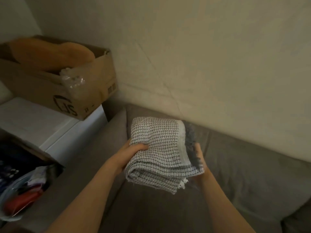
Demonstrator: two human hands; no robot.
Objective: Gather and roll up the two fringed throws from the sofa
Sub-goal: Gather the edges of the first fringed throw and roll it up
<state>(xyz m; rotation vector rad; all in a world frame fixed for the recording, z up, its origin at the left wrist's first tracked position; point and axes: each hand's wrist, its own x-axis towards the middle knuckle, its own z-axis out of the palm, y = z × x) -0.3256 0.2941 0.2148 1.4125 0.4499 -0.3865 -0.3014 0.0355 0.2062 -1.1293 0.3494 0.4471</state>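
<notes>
**left hand (133, 154) and right hand (200, 158) hold a rolled throw (158, 148) over the sofa (244, 174)**

your left hand grips the near left side of the bundle, thumb pressed across the top and fingers tucked out of sight beneath. your right hand sits against the fringed right end. it is blurred and half hidden by the fringe, so you cannot tell whether its fingers wrap the cloth or only prop it.

the throw is off the cushions, held in the air above the seat near the sofa's back left corner, just inside the armrest.

progress, as a judgement: the gathering and most of the rolling look done for what you hold, since the cloth is already a compact, layered bundle. dark grey fringe at the right end and a tuft of white fringe at the lower edge hint at two cloths in one roll, but you cannot be sure. no second throw shows on the part of the seat in view. what is left seems to be tidying the loose lower edge.

the weave is a grey-and-white open knit with a pale band before the fringe. it looks soft and thick.
</notes>
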